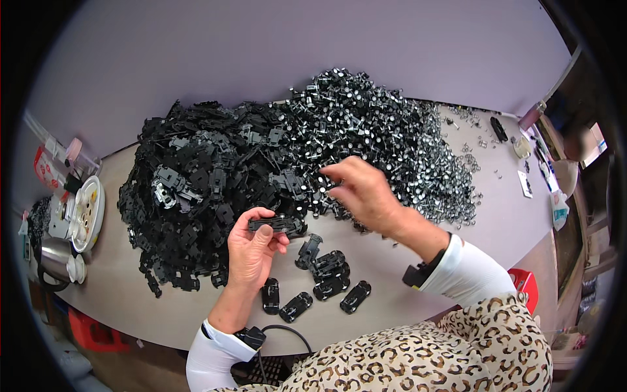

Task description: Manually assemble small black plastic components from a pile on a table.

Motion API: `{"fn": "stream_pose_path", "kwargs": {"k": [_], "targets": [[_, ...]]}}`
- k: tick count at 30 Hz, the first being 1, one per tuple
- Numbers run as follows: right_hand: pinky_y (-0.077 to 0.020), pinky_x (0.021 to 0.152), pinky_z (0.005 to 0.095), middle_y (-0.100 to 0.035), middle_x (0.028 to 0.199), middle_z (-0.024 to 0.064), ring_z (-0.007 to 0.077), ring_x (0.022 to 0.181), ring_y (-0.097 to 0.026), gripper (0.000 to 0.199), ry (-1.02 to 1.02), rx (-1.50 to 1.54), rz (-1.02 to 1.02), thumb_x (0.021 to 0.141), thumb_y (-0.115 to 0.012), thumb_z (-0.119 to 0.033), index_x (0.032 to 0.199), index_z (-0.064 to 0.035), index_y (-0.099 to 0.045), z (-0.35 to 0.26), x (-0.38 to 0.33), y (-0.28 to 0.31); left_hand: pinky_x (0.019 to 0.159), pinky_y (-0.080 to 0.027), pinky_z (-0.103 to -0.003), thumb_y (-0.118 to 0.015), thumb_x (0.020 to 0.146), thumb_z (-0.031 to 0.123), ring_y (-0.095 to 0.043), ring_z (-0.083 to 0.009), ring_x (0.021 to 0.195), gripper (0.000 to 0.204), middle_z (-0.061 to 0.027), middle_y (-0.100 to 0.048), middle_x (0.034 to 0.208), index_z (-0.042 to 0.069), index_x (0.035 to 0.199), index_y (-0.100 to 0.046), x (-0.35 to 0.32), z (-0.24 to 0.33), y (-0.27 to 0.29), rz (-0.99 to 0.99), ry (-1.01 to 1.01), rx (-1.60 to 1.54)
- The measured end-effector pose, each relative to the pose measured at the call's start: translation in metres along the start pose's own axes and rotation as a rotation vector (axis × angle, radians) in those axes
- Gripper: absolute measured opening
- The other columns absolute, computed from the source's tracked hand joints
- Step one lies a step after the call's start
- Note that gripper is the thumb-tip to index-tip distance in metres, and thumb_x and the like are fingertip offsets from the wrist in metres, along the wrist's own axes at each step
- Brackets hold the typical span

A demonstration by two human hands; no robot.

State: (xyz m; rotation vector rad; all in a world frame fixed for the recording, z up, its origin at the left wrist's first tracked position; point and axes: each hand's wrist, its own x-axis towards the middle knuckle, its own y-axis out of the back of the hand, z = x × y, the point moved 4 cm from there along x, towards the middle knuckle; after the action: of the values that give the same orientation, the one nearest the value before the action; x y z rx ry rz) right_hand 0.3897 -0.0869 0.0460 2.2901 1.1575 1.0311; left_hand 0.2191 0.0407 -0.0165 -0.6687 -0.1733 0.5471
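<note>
My left hand [251, 251] is closed around a black plastic toy car chassis [281, 225], its thumb pressed along the near side. Up and to the right, my right hand [366, 196] hovers at the near edge of a heap of small wheel axles [392, 137], black and silver. Its thumb and forefinger are apart, and I see nothing between them. Left of that heap rises a large pile of black chassis [196, 157]. Just right of my left wrist, several chassis [330, 271] lie on the table, some touching or overlapping.
The light table [405, 287] backs onto a grey-purple panel [261, 46]. At the left edge are a white oval tray [88, 212] and a metal pot [55, 258]. Far right are a tape roll [522, 147] and a small bottle [560, 209]. Red stools stand below the table.
</note>
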Motion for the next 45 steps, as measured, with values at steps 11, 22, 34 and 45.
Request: {"fn": "stream_pose_path", "kwargs": {"k": [11,22,34,45], "targets": [[-0.0469,0.066,0.0352,-0.052,0.078,0.0055,0.0241,0.078,-0.051,0.012,0.168,-0.598,-0.217,0.069,-0.071,-0.013,0.075,-0.0056,-0.064,0.017,-0.015,-0.017,0.058,-0.054,-0.027,-0.062,0.088,0.018,-0.064,-0.021,0.071,0.048,-0.0164,-0.059,0.104,-0.001,0.126,-0.039,0.004,-0.002,-0.004,-0.038,0.072,0.016],[-0.0501,0.059,0.0382,-0.059,0.079,0.0096,0.0271,0.078,-0.061,0.004,0.145,-0.752,-0.787,0.068,-0.063,-0.006,0.069,-0.0029,-0.062,-0.036,-0.019,-0.012,0.045,-0.045,-0.023,-0.064,0.085,0.007,-0.059,-0.0175,0.061,0.068,-0.0111,-0.058,0.098,0.001,0.141,-0.025,-0.002,-0.006,-0.009,-0.035,0.135,0.114],[-0.0506,0.062,0.0413,-0.057,0.084,0.0104,0.0311,0.075,-0.061,0.009,0.006,-0.352,-0.443,0.076,-0.067,-0.01,0.081,-0.0039,-0.062,-0.001,-0.029,-0.019,0.051,-0.05,-0.027,-0.063,0.084,-0.001,-0.06,-0.0208,0.07,0.087,-0.0124,-0.051,0.106,0.009,0.147,-0.005,-0.004,-0.009,-0.014,-0.119,0.125,0.123],[-0.0497,0.06,0.0391,-0.058,0.081,0.0114,0.0317,0.075,-0.061,0.007,0.142,-0.309,-0.398,0.075,-0.061,-0.007,0.081,-0.0022,-0.06,0.006,-0.025,-0.039,0.052,-0.051,-0.027,-0.061,0.084,-0.004,-0.061,-0.0205,0.07,0.083,-0.0144,-0.053,0.106,0.006,0.147,-0.007,-0.002,-0.002,-0.014,-0.119,0.13,0.1]]}}
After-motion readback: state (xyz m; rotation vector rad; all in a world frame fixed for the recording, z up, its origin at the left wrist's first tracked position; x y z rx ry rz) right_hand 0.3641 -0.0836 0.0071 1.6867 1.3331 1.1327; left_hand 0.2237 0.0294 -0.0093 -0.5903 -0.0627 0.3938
